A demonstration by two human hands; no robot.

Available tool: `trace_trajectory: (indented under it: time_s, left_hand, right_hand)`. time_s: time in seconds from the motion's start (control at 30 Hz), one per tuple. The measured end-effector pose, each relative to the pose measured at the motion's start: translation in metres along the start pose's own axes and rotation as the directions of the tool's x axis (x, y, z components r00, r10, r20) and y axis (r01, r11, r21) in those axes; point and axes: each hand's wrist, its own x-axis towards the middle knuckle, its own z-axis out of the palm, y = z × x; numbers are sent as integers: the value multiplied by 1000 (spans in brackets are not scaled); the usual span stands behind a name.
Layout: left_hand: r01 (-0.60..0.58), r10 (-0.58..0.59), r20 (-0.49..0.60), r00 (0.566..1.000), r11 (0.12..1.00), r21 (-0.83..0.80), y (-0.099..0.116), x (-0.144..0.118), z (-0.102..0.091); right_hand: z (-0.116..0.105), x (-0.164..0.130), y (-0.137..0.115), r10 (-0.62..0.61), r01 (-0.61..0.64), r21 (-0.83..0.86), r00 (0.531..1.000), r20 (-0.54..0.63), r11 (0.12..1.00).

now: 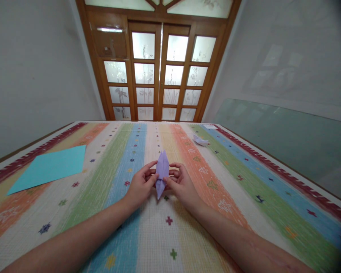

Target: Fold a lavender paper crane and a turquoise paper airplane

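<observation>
A folded piece of purple origami paper (163,167), long and pointed at its lower end, is held between both hands above the middle of the table. My left hand (143,182) grips its left edge, the thumb pressed on the front near the lower part. From the other side my right hand (183,185) pinches the right edge, its thumb also on the front. Other fingers curl behind the paper and are partly hidden. The top end shows a small split between two tips.
A striped cloth (99,197) covers the table. Flat on its left side lies a turquoise sheet (49,167). Toward the back right sits a pale folded paper piece (200,140), with a small white slip (210,127) farther back. Wooden glazed doors (161,68) stand beyond.
</observation>
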Motion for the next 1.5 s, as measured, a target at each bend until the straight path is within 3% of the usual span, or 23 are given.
trace_trajectory:
  time_s: [0.23, 0.43, 0.87, 1.03, 1.23, 1.37, 1.5]
  left_hand:
    - [52, -48, -103, 994, 998, 40, 0, 3, -2]
    - [170, -170, -8, 985, 984, -58, 0, 3, -4]
    - [157, -157, -47, 986, 988, -10, -1, 3, -5]
    - [179, -181, -50, 982, 983, -37, -2, 2, -5]
    - [199, -214, -54, 975, 959, -200, 5, 1, -2]
    - [277, -280, -8, 960, 952, -129, 3, 3, -1]
    - [281, -278, 41, 960, 951, -126, -1, 4, -4]
  right_hand:
    - [-2, 1, 3, -8, 8, -17, 1000, -10, 1000]
    - [-5, 2, 5, -17, 17, -36, 1000, 5, 999]
    - [-7, 0, 10, -6, 21, -188, 997, 80, 982]
    - [-9, 1, 9, -110, 117, -284, 993, 38, 952]
    - [-11, -1, 4, -207, 200, -415, 978, 29, 888]
    - [-10, -3, 2, -271, 266, -483, 961, 60, 834]
    - [-8, -4, 0, -290, 300, -505, 952, 102, 809]
